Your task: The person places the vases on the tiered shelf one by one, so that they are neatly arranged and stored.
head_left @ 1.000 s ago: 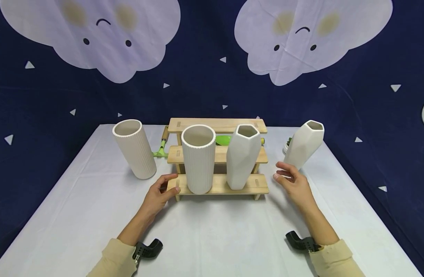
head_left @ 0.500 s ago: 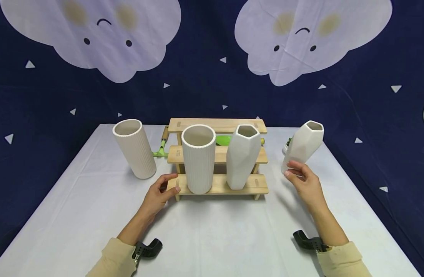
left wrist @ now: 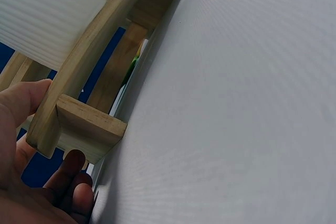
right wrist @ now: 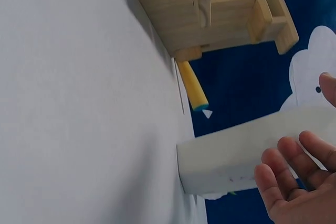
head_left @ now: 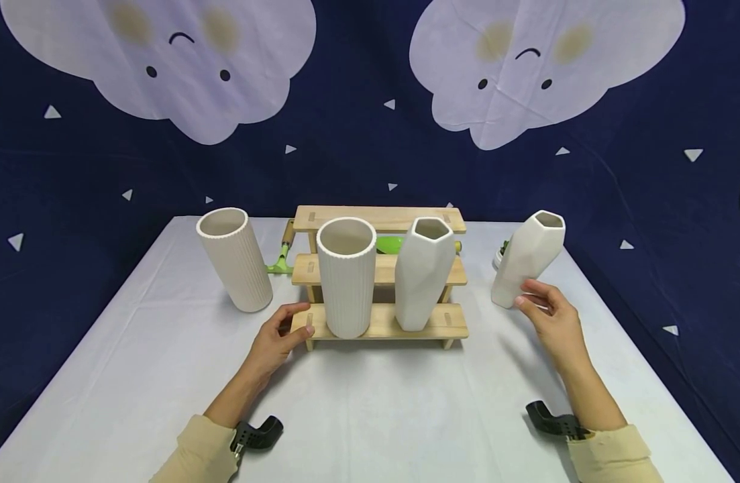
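My left hand [head_left: 283, 333] grips the left end of the bottom step of a wooden three-step rack [head_left: 382, 218], thumb on top and fingers underneath; the left wrist view shows the same hold on the rack [left wrist: 86, 124]. On that step stand a white ribbed vase [head_left: 347, 282] and a white faceted vase [head_left: 423, 278]. My right hand [head_left: 541, 308] holds the lower part of a second faceted vase [head_left: 526, 258] standing on the table to the right of the rack. In the right wrist view the fingers [right wrist: 283, 166] lie on this vase [right wrist: 236, 153] with the thumb on its other side.
Another ribbed vase [head_left: 235, 261] stands on the white table [head_left: 370, 402] left of the rack. A green tool [head_left: 280, 258] lies behind the rack, and a yellow handle [right wrist: 193, 88] sticks out at its right. A small pot [head_left: 501, 251] sits behind the right vase.
My right hand has moved right and away from the rack, reaching the right faceted vase and closing on its lower part. The left hand and the vases have stayed put.
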Tool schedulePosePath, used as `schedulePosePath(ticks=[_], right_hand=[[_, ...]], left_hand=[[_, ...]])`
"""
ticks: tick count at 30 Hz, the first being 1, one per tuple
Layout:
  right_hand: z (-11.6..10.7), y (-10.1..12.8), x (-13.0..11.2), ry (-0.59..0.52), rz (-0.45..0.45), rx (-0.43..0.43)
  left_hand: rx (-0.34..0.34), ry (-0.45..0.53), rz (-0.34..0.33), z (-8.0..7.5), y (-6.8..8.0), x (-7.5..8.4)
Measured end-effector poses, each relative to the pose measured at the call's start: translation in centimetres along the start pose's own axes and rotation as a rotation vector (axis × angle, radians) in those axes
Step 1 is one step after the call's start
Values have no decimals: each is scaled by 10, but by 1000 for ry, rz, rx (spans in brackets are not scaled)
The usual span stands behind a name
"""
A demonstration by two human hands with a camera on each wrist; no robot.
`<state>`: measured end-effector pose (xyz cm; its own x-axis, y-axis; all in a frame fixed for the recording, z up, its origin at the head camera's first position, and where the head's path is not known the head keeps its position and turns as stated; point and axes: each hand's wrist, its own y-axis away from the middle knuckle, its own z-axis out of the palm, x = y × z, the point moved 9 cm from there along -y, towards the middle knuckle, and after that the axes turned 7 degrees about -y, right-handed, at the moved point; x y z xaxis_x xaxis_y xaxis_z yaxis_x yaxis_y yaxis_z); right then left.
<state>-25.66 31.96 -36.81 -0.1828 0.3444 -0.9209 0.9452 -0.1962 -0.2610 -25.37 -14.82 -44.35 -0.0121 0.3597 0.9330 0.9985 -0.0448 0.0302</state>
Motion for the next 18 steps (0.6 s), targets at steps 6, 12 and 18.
schedulePosePath(ticks=[6, 12, 18], right_hand=[[-12, -2, 4, -15, 4, 52], [-22, -4, 9, -32, 17, 111], [-28, -7, 13, -29, 41, 150]], left_hand=[[2, -1, -8, 0, 0, 0], [2, 0, -10, -1, 1, 0], [-8, 3, -8, 0, 1, 1]])
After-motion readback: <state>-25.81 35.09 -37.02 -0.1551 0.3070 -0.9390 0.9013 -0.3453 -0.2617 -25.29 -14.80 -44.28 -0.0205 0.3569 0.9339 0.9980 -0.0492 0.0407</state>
